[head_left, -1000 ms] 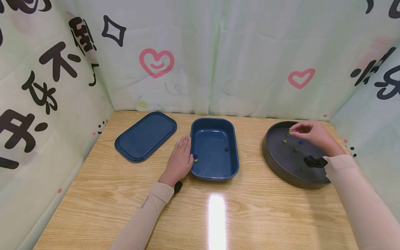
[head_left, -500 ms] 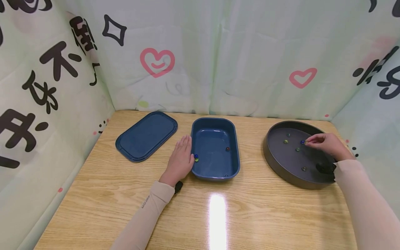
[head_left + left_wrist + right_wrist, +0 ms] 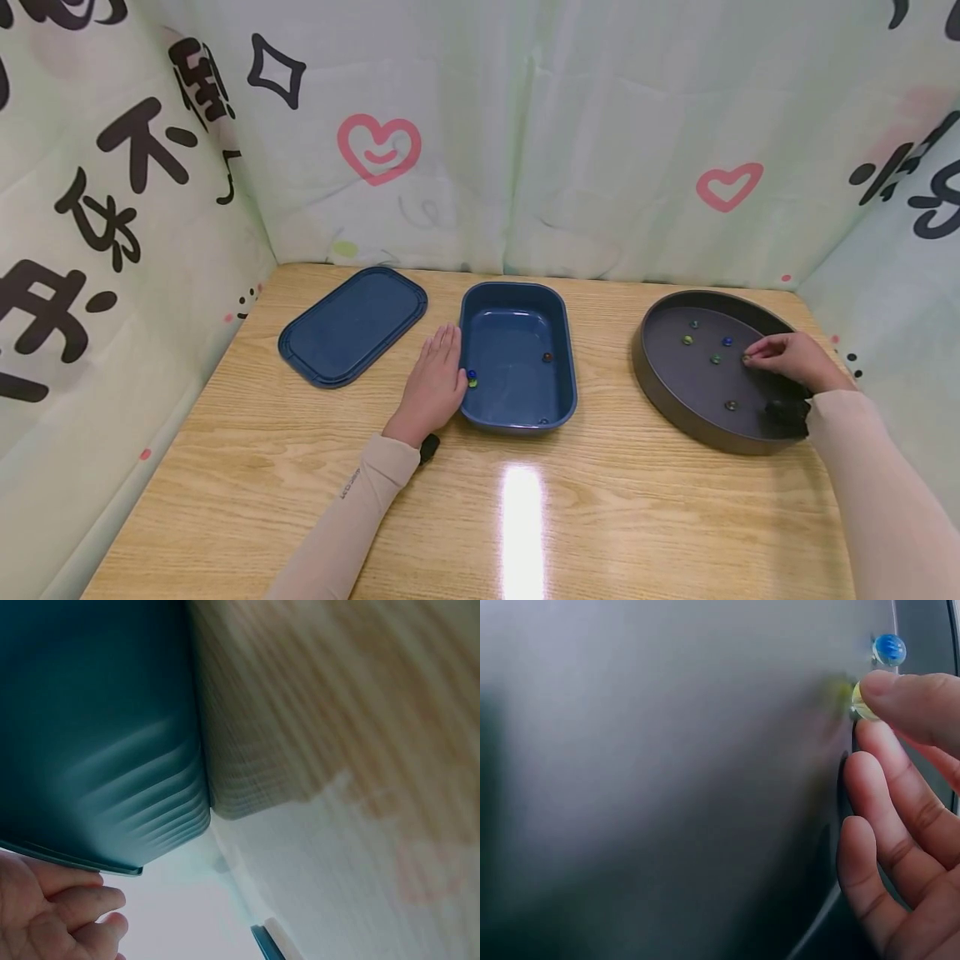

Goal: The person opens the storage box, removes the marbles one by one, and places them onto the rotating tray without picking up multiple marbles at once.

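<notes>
My right hand [image 3: 791, 360] is low inside the round dark pan [image 3: 675, 413]. Its thumb and forefinger pinch a pale yellow marble [image 3: 863, 703] close to the pan's floor, the other fingers bent beneath. A blue marble [image 3: 889, 649] lies just beyond the thumb. Elsewhere in the pan are a yellow marble [image 3: 687, 340], a green marble [image 3: 716, 359] and a clear marble [image 3: 731, 406]. My left hand [image 3: 435, 383], fingers straight, rests along the left side of the blue rectangular box [image 3: 517, 287]. Inside that box several marbles lie apart, including a reddish-brown marble [image 3: 547, 357].
A blue lid [image 3: 352, 327] lies flat on the wooden table [image 3: 375, 533], left of the box. Bare tabletop separates box and pan. A printed curtain [image 3: 600, 125] stands behind the table and along both sides.
My right hand has moved from the pan's back part toward the front right and lower, with the marble between its fingertips. The left hand has stayed against the box.
</notes>
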`<action>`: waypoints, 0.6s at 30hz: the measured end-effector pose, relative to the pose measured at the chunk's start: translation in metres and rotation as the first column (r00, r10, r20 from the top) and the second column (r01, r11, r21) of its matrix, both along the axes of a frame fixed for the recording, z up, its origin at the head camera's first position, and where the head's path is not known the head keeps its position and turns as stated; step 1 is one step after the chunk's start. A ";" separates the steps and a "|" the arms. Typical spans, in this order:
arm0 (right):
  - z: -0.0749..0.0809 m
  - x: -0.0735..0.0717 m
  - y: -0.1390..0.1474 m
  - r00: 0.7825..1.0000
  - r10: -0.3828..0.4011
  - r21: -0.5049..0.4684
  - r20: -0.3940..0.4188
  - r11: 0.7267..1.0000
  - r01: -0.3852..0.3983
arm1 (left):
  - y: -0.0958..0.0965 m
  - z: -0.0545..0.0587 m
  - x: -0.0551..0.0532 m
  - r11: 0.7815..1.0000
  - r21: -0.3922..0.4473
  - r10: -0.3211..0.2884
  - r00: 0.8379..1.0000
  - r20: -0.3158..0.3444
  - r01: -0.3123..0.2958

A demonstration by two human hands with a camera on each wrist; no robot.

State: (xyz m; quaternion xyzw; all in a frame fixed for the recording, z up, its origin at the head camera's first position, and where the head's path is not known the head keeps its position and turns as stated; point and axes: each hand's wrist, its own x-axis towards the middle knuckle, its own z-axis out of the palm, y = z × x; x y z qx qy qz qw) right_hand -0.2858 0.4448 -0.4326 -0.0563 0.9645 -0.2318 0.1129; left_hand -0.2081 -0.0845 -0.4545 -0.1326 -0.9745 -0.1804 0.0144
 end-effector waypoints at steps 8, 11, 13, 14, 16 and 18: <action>0.000 0.002 0.002 1.000 -0.006 -0.014 -0.006 1.000 0.006 | 0.000 0.000 -0.001 1.000 0.006 -0.003 1.000 -0.015 0.003; 0.001 0.004 0.003 1.000 -0.008 -0.028 -0.020 1.000 0.008 | 0.000 0.000 0.000 1.000 0.005 -0.003 1.000 -0.013 0.003; 0.003 0.005 0.003 0.999 -0.015 -0.058 -0.038 0.998 0.013 | 0.000 0.000 0.000 1.000 0.005 -0.003 1.000 -0.010 0.003; 0.004 0.005 0.004 0.999 -0.015 -0.071 -0.051 0.997 0.012 | 0.000 0.000 0.000 1.000 0.004 -0.002 1.000 -0.008 0.003; 0.007 0.006 0.003 0.997 -0.019 -0.117 -0.079 0.993 0.010 | 0.000 0.000 0.000 1.000 0.004 -0.001 1.000 -0.006 0.001; 0.013 0.008 0.001 0.995 -0.031 -0.157 -0.100 0.987 0.015 | 0.000 -0.001 0.000 1.000 0.005 0.000 1.000 -0.004 0.000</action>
